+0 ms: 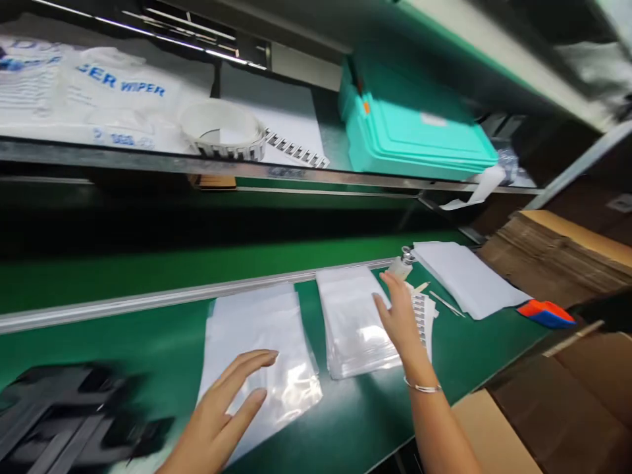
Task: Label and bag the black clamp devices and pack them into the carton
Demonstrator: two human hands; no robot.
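My left hand point(230, 408) hovers above a stack of clear plastic bags point(257, 322) on the green bench, its fingers apart and holding nothing. Farther right, my right hand point(399, 313), with a bracelet at the wrist, is raised over the right edge of a second stack of clear bags point(348, 316). Its thumb and fingers are spread, with nothing visible between them. Just beyond its fingertips stands a small bottle with a metal top point(402, 264). Partly hidden behind that hand are sheets of printed labels point(423, 316), with tweezers point(447, 303) lying beside them.
A black device point(74, 415), blurred, sits at the bench's left. White sheets point(467, 280) and an orange-and-blue item point(547, 313) lie to the right, near cardboard point(557, 257). The shelf above bears wiper packs point(118, 85), a label roll point(222, 128) and a teal bin point(419, 125).
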